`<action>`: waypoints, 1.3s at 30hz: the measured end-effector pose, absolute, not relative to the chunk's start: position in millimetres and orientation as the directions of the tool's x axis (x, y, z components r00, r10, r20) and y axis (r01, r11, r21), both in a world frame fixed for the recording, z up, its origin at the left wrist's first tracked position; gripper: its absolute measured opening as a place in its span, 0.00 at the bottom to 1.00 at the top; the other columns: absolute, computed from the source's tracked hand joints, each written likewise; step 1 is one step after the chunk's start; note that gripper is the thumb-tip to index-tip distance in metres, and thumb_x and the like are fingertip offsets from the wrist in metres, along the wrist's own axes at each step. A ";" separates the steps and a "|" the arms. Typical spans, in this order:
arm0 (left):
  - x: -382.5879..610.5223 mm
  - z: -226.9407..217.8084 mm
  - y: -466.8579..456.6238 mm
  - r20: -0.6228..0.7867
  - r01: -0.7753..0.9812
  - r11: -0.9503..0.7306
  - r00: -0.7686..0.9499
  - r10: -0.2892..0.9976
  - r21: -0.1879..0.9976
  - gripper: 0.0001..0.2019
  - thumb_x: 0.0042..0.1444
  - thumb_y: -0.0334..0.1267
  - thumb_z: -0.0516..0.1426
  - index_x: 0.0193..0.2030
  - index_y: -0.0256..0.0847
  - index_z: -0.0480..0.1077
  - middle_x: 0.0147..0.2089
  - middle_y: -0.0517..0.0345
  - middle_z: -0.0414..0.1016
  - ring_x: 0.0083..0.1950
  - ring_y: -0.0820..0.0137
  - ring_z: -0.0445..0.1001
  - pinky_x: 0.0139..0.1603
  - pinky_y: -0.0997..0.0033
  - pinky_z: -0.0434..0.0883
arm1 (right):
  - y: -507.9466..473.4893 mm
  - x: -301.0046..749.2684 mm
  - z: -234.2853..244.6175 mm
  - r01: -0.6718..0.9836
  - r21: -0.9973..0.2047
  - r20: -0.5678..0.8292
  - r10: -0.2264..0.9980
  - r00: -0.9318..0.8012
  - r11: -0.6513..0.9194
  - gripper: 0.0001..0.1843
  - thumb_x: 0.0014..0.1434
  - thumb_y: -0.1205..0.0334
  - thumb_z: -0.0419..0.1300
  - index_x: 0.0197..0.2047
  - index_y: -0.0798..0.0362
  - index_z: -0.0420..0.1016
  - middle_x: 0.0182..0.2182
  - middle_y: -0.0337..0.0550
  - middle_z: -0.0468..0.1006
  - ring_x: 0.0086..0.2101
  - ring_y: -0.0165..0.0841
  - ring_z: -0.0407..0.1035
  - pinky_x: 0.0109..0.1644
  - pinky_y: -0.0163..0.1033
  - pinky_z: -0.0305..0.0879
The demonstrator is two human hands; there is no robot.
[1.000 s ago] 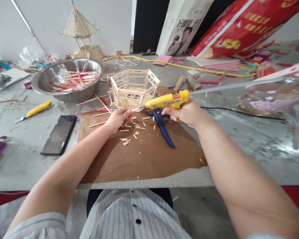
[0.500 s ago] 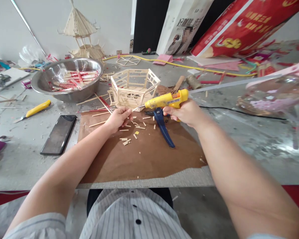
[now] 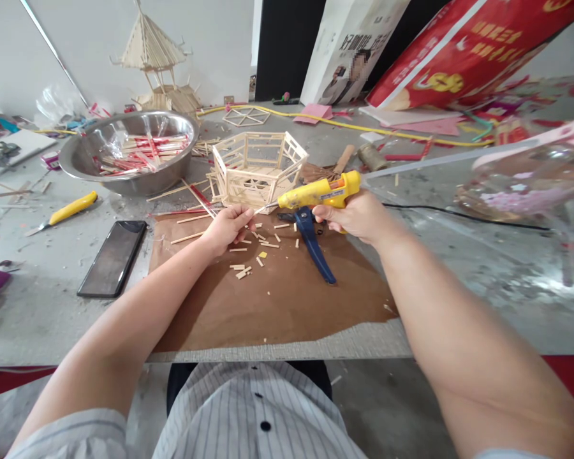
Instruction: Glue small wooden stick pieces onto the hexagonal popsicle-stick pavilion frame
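Can read 好 opening the bold black line on the white bag (image 3: pixel 337 64); can see white and yellow characters on the red bag (image 3: pixel 459 57), too blurred to make out, and print too small to read on the glue gun (image 3: pixel 316 193). Gripping this in the right hand (image 3: pixel 358 213), closed around the handle, just before the stick frame (image 3: pixel 249 183). Pointing left, with long axis crosswise and slightly lower at the nozzle (image 3: pixel 272 205). Pinching a small stick (image 3: pixel 260 210) in the left hand (image 3: pixel 227 226), near that tip.
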State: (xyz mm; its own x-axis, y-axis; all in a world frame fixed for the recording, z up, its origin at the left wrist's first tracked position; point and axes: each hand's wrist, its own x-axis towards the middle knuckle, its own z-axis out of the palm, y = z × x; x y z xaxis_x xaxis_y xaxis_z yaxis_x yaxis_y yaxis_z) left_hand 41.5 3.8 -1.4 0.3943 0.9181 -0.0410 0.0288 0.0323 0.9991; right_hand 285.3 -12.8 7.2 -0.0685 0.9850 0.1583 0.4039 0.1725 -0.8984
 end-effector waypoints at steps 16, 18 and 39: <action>41.0 -1.4 3.9 -0.041 0.035 0.029 0.399 0.916 0.999 0.10 0.58 0.37 0.51 0.27 0.37 0.61 0.23 0.65 0.68 0.13 0.86 0.56 0.12 0.82 0.50 | -14.8 284.8 10.8 0.369 -0.918 0.125 0.989 -0.077 0.145 0.21 0.39 0.43 0.66 0.26 0.49 0.67 0.17 0.37 0.67 0.15 0.25 0.56 0.13 0.34 0.50; 41.1 -1.1 3.5 -0.042 0.033 0.031 0.401 0.915 0.999 0.10 0.59 0.37 0.51 0.27 0.37 0.61 0.23 0.65 0.68 0.13 0.85 0.56 0.12 0.82 0.50 | -15.1 284.1 11.0 0.370 -0.918 0.127 0.989 -0.074 0.146 0.21 0.38 0.43 0.67 0.25 0.49 0.67 0.17 0.37 0.67 0.14 0.25 0.55 0.14 0.34 0.50; 41.6 -0.1 2.2 -0.033 0.036 0.020 0.406 0.913 0.999 0.10 0.59 0.35 0.49 0.27 0.36 0.61 0.23 0.64 0.68 0.14 0.85 0.56 0.13 0.82 0.50 | -12.9 286.0 6.8 0.375 -0.914 0.143 0.988 -0.059 0.154 0.19 0.39 0.46 0.67 0.27 0.49 0.68 0.19 0.38 0.68 0.17 0.28 0.60 0.14 0.34 0.51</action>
State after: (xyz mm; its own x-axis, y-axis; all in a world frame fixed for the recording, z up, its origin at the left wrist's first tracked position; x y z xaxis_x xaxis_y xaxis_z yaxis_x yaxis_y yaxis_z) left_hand 41.6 2.2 -0.1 0.4055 0.9135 -0.0330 0.0362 0.0200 0.9991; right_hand 286.0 -12.9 6.8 -0.0593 0.9880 0.1425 0.3754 0.1544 -0.9139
